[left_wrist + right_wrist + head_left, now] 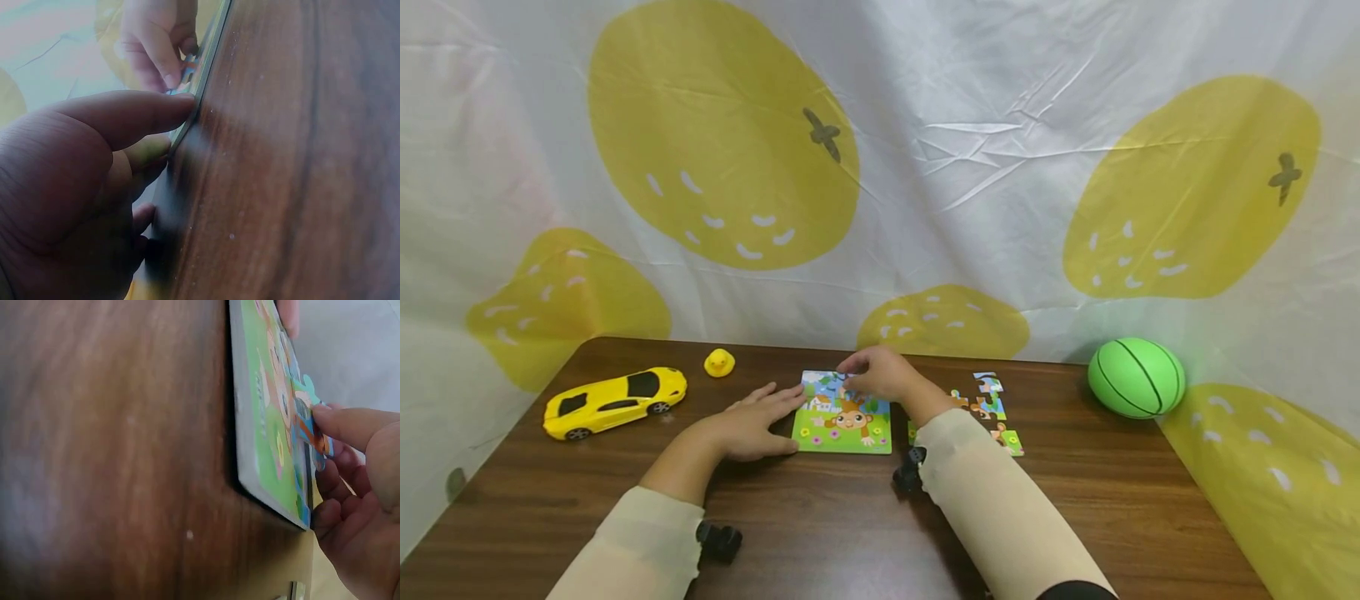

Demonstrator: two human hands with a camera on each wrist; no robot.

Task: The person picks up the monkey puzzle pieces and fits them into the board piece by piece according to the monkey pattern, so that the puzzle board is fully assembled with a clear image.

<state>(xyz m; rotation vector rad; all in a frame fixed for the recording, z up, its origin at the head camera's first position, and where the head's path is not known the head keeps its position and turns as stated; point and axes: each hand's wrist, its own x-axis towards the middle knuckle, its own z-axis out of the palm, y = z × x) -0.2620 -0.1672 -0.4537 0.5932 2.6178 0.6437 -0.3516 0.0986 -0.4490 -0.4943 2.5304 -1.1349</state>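
Observation:
A square jigsaw puzzle board (842,445) with a monkey on green grass under a blue sky lies on the table. My left hand (751,425) is at its left side, fingers stretched out, with the thumb and a fingertip at the board's edge in the left wrist view. Over the upper part of the board, my right hand (886,377) pinches a jigsaw piece (305,425) between thumb and fingers. Blue and orange show on that piece, which is tilted above the picture in the right wrist view. Several loose jigsaw pieces (989,382) lie right of the board, partly hidden behind my right forearm.
A yellow toy car (616,405) and a small yellow rubber duck (719,363) stand on the left of the brown wooden table (820,533). At the back right sits a green ball (1137,377) with black lines. White cloth with yellow fruit prints hangs behind.

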